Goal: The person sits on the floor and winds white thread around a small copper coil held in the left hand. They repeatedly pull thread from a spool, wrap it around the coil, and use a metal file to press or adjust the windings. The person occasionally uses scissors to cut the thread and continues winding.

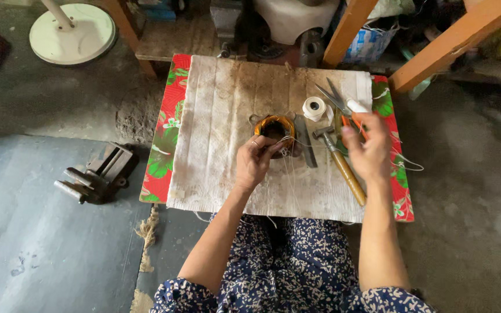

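Note:
A round motor stator with orange copper windings (pixel 274 128) lies in the middle of a stained white cloth (pixel 215 133) on a low table. My left hand (pixel 254 160) rests just in front of the stator, fingers pinched on thin white thread that trails toward me. My right hand (pixel 368 146) is raised to the right above a wooden-handled hammer (pixel 341 164), fingers closed on what looks like a small orange-handled tool; the thread runs toward it. A roll of white tape (pixel 314 108) and scissors (pixel 333 96) lie behind.
A flat metal file (pixel 305 148) lies beside the stator. The table has a red floral cover (pixel 166 145). A metal bench vise (pixel 97 175) sits on the floor at left, a white fan base (pixel 73 32) at back left, wooden beams (pixel 453 40) at back right.

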